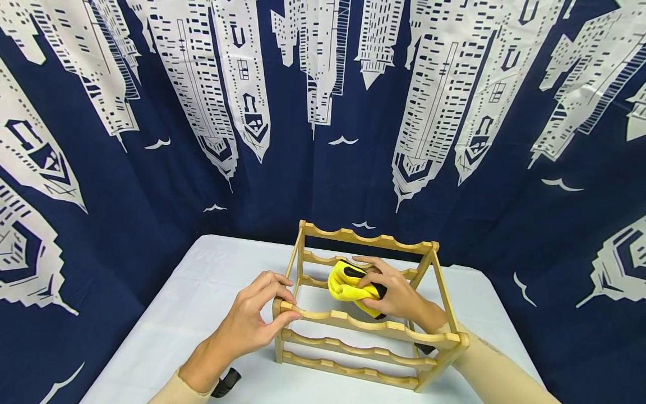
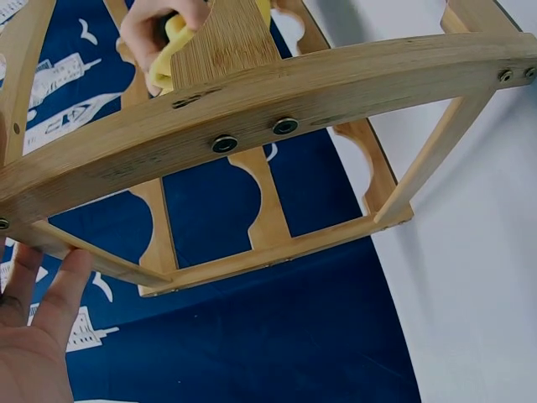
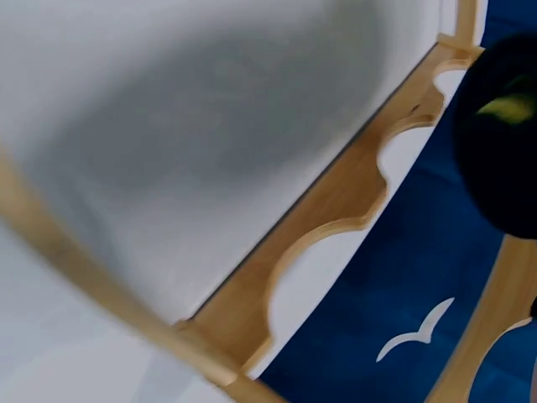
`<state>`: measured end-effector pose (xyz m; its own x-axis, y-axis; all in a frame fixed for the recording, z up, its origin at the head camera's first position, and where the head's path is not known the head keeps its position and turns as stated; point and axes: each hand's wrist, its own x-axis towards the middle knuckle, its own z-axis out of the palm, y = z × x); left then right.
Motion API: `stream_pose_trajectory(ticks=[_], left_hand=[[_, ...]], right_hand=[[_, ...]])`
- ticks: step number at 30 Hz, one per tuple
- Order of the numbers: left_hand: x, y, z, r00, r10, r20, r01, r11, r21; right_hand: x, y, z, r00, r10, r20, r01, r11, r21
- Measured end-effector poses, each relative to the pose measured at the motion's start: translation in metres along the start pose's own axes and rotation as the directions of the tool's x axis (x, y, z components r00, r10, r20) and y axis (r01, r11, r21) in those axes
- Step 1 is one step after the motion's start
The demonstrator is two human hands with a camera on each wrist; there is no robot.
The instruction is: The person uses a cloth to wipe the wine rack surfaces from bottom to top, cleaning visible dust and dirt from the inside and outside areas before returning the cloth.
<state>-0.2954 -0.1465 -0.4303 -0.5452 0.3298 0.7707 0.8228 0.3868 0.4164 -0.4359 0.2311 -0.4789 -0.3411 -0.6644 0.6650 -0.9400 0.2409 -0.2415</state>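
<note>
A light wooden rack [image 1: 373, 325] with wavy scalloped rails stands on the table. My left hand [image 1: 252, 314] grips its near left corner, thumb along the top front rail and fingers at the side. The left wrist view shows fingers [image 2: 63, 294] of that hand against a bar. Between the upper rails, my right hand [image 1: 391, 289] holds a bunched yellow cloth [image 1: 343, 283] with black parts. In the right wrist view, a dark rounded shape with a yellow patch [image 3: 512, 109] sits at the right edge; the right fingers are mostly hidden there.
A white cover lies over the table [image 1: 222, 275]. Behind it hangs a navy curtain [image 1: 313, 185] printed with white buildings and birds. Black straps [image 1: 226, 382] show near both wrists. Side bars of the rack surround the right forearm.
</note>
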Motion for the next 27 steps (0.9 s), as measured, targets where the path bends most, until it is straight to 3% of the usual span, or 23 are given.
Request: stream_pose_trajectory(ticks=[4,14,20,27], left_hand=[[-0.001,0.000,0.000,1.000,-0.012,-0.004,0.012,1.000,-0.001],[-0.002,0.000,0.006,1.000,-0.008,-0.015,0.008,1.000,-0.018],[-0.004,0.002,0.005,1.000,-0.008,-0.024,0.007,1.000,-0.009],[0.000,0.002,0.001,1.000,0.008,-0.023,-0.008,1.000,-0.003]], right_hand=[[0.012,0.002,0.007,0.998,0.064,0.022,-0.064,0.998,-0.022],[0.027,0.012,0.034,0.996,0.021,-0.085,-0.034,0.988,-0.153],[0.029,0.009,0.041,0.981,0.107,-0.164,-0.143,0.962,-0.232],[0.032,0.002,0.036,0.960,0.221,-0.171,-0.268,0.901,-0.342]])
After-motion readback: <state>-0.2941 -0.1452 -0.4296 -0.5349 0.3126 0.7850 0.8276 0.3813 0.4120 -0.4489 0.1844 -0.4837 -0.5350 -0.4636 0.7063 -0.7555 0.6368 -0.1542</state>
